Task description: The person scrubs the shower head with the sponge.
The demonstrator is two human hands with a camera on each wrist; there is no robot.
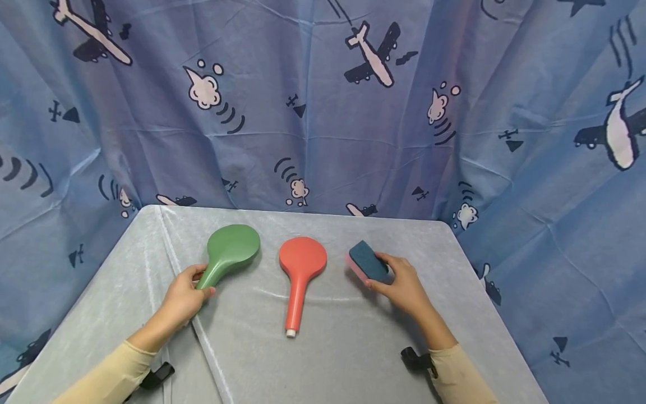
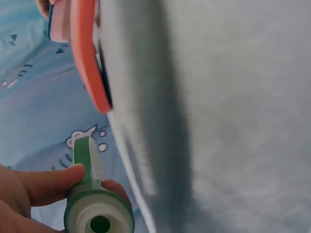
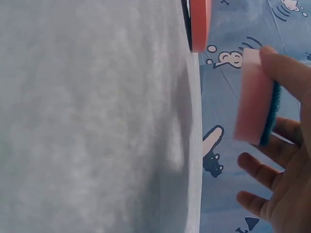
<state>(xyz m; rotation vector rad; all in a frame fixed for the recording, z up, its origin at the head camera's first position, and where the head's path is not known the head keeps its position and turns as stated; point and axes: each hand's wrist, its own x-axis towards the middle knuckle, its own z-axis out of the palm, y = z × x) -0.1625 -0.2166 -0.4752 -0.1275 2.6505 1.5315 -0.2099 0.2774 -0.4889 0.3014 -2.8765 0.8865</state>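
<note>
On the grey worktop (image 1: 333, 359), your left hand (image 1: 183, 298) has its grip closed round the handle of the green shower head (image 1: 229, 252), thumb on one side and fingers curled under, near the handle's open end. The green round face lies ahead of that grip, resting on the cloth. Your right hand (image 1: 404, 285) pinches the sponge (image 1: 368, 262), dark blue side up and pink side down, with the thumb on one end and the fingers along the far side; the right wrist view suggests the sponge is tipped up off the cloth, though I cannot tell how far. Between your two grips lies the red shower head (image 1: 300, 278), untouched, its handle pointing back toward you.

This reads as the pick-up step: both things are in hand but the green shower head is not yet lifted. The next move likely calls for bringing the two grips together, so keep the left grip firm on the smooth handle, and steer the sponge over or in front of the red shower head rather than knocking it.
</note>
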